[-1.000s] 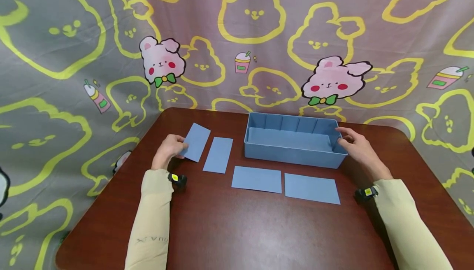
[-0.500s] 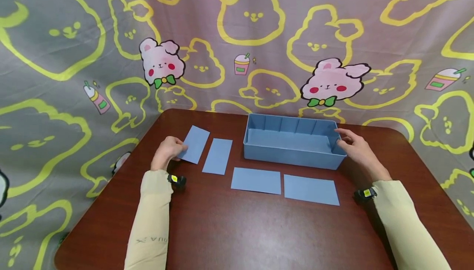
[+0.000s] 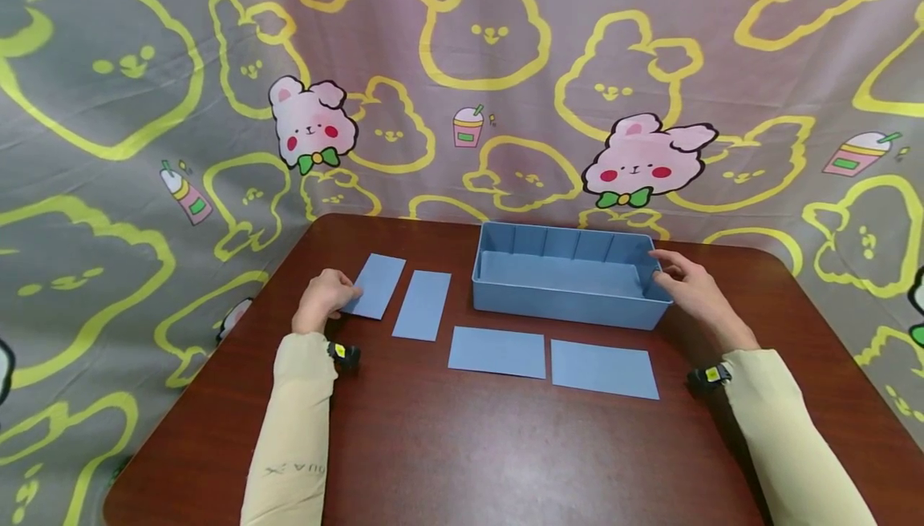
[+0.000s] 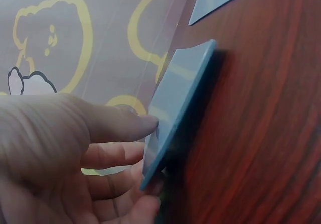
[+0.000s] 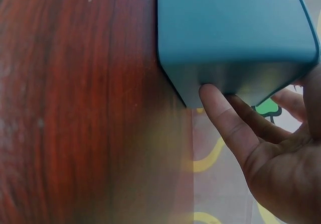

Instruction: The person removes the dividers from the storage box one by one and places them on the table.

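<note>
My left hand (image 3: 326, 299) pinches the near-left corner of a thin light-blue rectangular panel (image 4: 181, 78), thumb on its upper face and fingers beneath. In the left wrist view that panel is tilted, its edge raised off the table. A second blue panel (image 3: 422, 305) lies flat just to its right. The long open-topped blue box (image 3: 570, 303) stands at the table's back, with thin ridges along its inner far wall. At its right end my right hand (image 3: 690, 284) grips the end wall, with fingertips (image 5: 213, 97) against the outside and the thumb by the rim.
Two more blue panels lie flat in front of the box, one at left (image 3: 496, 352) and one at right (image 3: 604, 368). All rest on a dark red-brown wooden table (image 3: 491, 454) with rounded corners. A cartoon-patterned curtain (image 3: 404, 29) hangs behind it.
The panel in my left hand has lowered and come slightly nearer, and its far end has dropped. My right hand keeps its place on the box. The head view has shifted slightly.
</note>
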Demonstrator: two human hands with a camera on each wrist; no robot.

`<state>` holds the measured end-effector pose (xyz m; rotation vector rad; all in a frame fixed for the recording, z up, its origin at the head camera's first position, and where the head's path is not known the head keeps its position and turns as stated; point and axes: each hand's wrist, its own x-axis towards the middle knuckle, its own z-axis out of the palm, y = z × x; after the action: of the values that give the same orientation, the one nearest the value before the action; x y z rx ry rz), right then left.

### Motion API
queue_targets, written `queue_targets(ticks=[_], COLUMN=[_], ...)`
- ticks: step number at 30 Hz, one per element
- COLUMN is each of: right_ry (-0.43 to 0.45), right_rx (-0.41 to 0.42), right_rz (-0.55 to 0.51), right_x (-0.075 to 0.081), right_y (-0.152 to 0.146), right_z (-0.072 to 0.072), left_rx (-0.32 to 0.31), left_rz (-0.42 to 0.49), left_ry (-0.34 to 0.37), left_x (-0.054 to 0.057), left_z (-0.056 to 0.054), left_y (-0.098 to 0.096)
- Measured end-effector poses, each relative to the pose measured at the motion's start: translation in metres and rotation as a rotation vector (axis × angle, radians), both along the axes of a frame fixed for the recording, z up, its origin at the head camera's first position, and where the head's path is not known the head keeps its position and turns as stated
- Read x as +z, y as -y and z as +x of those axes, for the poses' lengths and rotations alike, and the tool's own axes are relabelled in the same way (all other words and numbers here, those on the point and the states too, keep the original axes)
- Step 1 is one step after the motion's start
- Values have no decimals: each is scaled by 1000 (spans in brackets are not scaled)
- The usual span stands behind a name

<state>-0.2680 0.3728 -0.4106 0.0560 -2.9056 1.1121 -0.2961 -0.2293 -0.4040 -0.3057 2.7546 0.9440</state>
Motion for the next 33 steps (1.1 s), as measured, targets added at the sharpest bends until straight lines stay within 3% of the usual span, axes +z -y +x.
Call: queue_targets(ticks=[14,21,28,33], right_ry=[-4,-11,-40,-57], right_rx=[-6,21,-17,-32], right_rz=[3,-4,37,56], right_x=[1,-3,4,8], right_y=[-2,3,3,0], right_z=[1,-1,7,13], left_rx=[22,-53,-198,-257], left_rz=[-78,-188,-191,-202], left_ry=[-68,-193,-219,-259], left_x=[1,5,16,27], left_z=[-4,-5,-10,-10], left_y=[-3,-15,-39,-51])
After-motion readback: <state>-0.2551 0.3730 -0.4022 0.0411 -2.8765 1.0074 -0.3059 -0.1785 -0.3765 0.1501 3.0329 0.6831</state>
